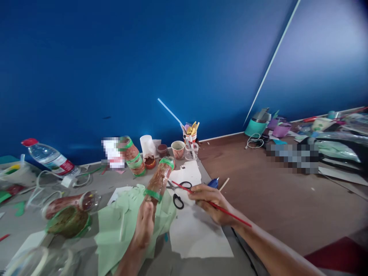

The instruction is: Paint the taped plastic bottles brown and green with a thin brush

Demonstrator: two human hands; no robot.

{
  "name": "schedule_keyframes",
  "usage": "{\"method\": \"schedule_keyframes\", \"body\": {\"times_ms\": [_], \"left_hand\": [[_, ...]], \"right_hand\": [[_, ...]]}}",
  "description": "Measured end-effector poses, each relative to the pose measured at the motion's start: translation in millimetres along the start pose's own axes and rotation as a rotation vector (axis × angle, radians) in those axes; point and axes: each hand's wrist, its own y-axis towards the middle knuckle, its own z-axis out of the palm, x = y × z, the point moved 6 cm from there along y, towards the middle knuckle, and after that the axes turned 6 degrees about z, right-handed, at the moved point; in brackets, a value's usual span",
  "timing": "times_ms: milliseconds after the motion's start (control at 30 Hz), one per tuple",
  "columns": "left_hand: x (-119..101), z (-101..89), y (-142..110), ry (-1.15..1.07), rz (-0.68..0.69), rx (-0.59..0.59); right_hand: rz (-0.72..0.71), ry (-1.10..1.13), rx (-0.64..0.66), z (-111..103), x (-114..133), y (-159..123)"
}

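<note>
My left hand (pixel 146 220) is closed around the lower end of a brown-coated cylinder (pixel 159 177) with green bands at both ends, tilted over a crumpled pale green sheet (pixel 110 230). In my right hand (pixel 211 203) is a thin red paintbrush (pixel 221 209), pinched near its middle. Its front end points at the cylinder's side; whether it touches, and its bristles, I cannot make out. Black-handled scissors (pixel 178 201) lie between my hands on white paper (pixel 201 237). A small tub of brown stuff (pixel 150 162) stands beyond the cylinder.
A similar banded cylinder (pixel 132 156) stands by the blue wall (pixel 115 69). Left are a water bottle (pixel 51 156), a white cable and charger (pixel 69 181), and a green-rimmed brown bowl (pixel 69 221). A paper cup (pixel 178 150) and utensil cup (pixel 190 136) stand behind. A teal container (pixel 255 124) is far right.
</note>
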Motion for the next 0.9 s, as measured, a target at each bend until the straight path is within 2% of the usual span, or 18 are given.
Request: {"method": "schedule_keyframes", "body": {"times_ms": [33,100,200,267,400,467,600,800,900], "left_hand": [[0.8,1.6,0.0,-0.114,-0.033,-0.022],[-0.3,4.1,0.3,-0.2,-0.073,-0.054],[0.0,4.2,0.0,-0.318,-0.183,-0.127],[-1.1,4.7,0.5,-0.386,-0.23,-0.145],[-4.6,5.3,2.4,-0.509,-0.263,-0.171],[-5.8,5.2,2.7,-0.544,-0.274,-0.184],[-8.0,4.4,3.7,-0.587,-0.293,-0.157],[-5.6,-3.8,8.3,-0.784,-0.32,-0.037],[-4.4,-7.8,8.9,-0.828,-0.318,-0.018]], "right_hand": [[-0.016,-0.006,0.025,2.6,1.4,-0.5],[-0.03,-0.041,0.031,4.5,2.3,-1.0],[-0.025,-0.131,-0.059,-0.3,1.1,0.1],[-0.033,-0.151,-0.075,-1.3,2.1,0.9],[-0.103,-0.09,0.048,7.0,10.3,0.5],[-0.105,-0.08,0.028,5.5,10.7,0.5],[-0.057,-0.138,-0.105,-4.8,4.0,1.5],[-0.133,-0.114,0.014,2.9,10.0,1.2],[-0.064,-0.088,-0.043,-2.0,7.2,1.0]]}}
